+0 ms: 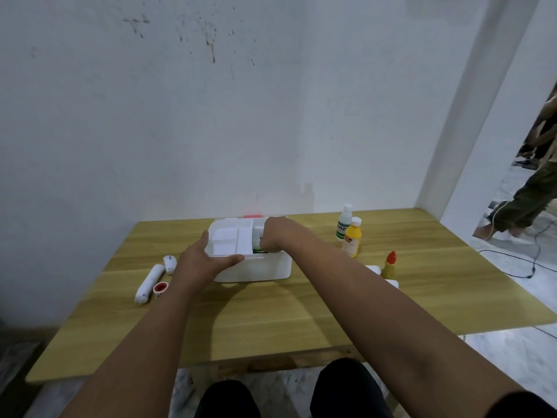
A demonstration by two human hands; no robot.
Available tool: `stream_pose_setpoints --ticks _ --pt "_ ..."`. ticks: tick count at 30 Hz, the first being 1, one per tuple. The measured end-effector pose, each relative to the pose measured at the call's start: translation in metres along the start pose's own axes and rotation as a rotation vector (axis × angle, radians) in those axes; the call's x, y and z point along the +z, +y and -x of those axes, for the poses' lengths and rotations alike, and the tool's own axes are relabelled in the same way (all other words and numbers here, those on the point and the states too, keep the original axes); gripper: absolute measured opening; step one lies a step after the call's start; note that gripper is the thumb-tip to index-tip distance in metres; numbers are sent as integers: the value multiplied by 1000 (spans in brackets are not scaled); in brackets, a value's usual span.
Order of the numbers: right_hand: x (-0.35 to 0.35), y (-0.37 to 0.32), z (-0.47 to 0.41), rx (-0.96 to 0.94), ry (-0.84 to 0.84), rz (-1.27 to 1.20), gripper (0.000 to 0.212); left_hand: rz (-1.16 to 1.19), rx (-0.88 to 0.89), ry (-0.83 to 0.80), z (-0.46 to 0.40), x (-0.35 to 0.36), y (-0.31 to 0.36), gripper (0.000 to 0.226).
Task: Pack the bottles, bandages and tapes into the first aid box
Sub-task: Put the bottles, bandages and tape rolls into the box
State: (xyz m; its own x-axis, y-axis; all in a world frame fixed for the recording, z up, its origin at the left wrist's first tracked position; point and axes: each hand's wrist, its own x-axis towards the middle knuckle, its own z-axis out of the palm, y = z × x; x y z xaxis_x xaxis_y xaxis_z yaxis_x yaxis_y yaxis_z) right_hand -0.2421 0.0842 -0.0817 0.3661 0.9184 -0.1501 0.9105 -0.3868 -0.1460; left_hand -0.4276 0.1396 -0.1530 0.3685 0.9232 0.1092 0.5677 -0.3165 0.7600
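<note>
The white first aid box (256, 268) stands open mid-table with a white divided tray (232, 239) in its top. My left hand (200, 260) grips the tray's near left corner. My right hand (275, 233) reaches down into the box's right side, fingers closed around something green that is mostly hidden. Left of the box lie a long white bandage roll (149, 285), a shorter roll (169, 262) and a red-cored tape (160, 288). Right of the box stand a white bottle (344, 223), a yellow bottle (352, 241) and a small red-capped yellow bottle (389, 263).
The wooden table (271, 312) abuts a white wall. A white object (391, 282) lies partly hidden behind my right forearm. A person's legs (524, 203) and a black cable (518, 260) are on the floor at right. My knees show under the near edge.
</note>
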Motion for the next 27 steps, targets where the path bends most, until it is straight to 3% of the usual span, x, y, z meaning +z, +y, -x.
stream_pose_setpoints --ticks 3,7,10,14,27 --pt "-1 0 3 5 -13 -21 18 15 3 -19 2 -2 2 116" --pt "-7 0 0 -27 -76 -240 22 6 17 -22 2 -2 2 125" --pt "-6 1 -1 -71 -95 -323 43 1 -1 -17 0 -1 1 123" --pt "-4 1 7 -160 -89 -196 60 -3 -2 -20 -3 0 -5 131" --pt "16 -6 5 -193 60 -54 68 55 48 0 -2 2 -8 119"
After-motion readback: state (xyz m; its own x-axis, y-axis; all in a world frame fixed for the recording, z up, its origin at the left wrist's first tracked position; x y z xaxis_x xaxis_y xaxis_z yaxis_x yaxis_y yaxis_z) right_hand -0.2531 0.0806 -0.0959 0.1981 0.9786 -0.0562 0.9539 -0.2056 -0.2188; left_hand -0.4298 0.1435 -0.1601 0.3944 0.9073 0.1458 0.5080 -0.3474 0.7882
